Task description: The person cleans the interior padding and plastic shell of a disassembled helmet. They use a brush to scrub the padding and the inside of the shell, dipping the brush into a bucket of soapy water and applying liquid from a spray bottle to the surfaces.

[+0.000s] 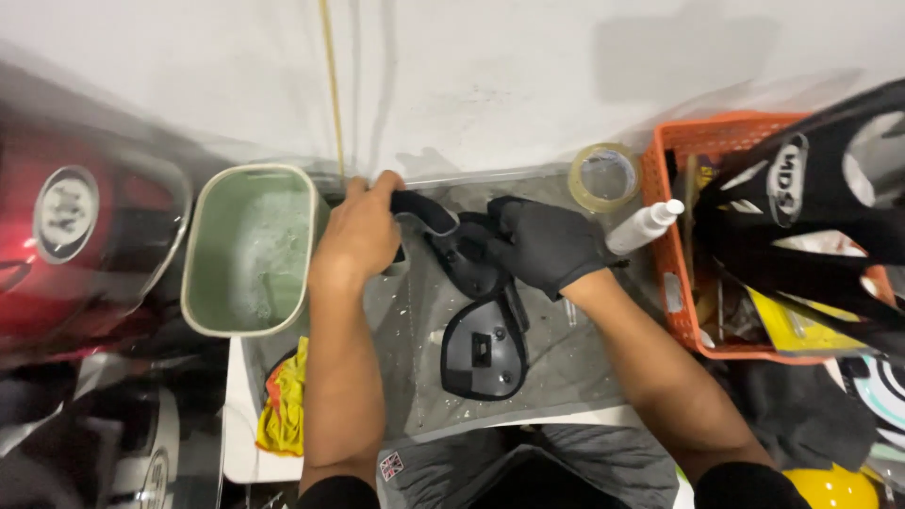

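My bare left hand (356, 234) grips one end of a black curved plastic part (429, 215) above a wet grey tray (566, 353). My right hand (542, 243), in a black glove, holds the other end of the same black part near the tray's middle. Just below the hands, a black shield-shaped plastic cover (484, 349) with two screw points lies flat on the tray. A pale green tub (247, 250) holding soapy water stands directly left of my left hand.
A roll of clear tape (604, 176) and a white spray bottle (645, 225) lie at the tray's far right. An orange crate (675, 283) with black helmet parts stands right. A yellow rag (284, 405) lies lower left. A red tank (75, 236) sits far left.
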